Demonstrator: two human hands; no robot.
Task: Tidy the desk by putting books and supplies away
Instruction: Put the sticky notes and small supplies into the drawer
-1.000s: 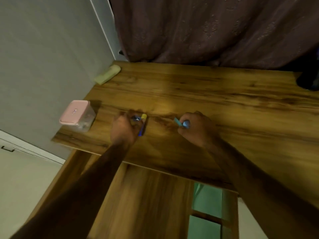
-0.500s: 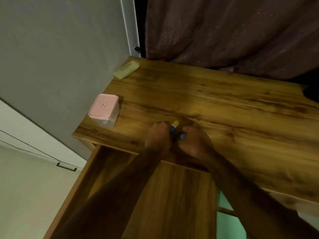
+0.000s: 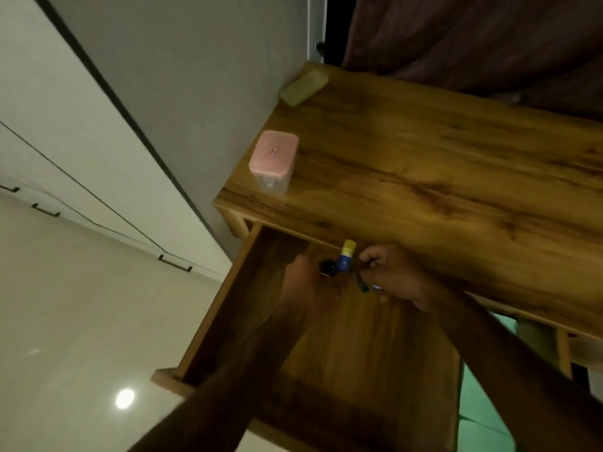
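Over the open drawer (image 3: 342,347), both hands have come down off the desk (image 3: 440,177): the left hand (image 3: 305,282) is closed around the blue-and-yellow marker (image 3: 345,259) and the right hand (image 3: 390,277) around small pens (image 3: 361,283), so these look ready to drop in.

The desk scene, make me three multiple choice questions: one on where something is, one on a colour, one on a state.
1. Where is the pink-lidded box?
A. in the drawer
B. on the desk near its left edge
C. on the floor

2. What colour is the cap of the glue stick?
A. red
B. white
C. yellow

3. How is the drawer?
A. pulled open
B. shut
C. lifted out onto the desk

Answers: 1 B, it stands on the desk top by the wall side. 2 C, the cap is yellow above a blue body. 3 A, both hands are over its open inside.
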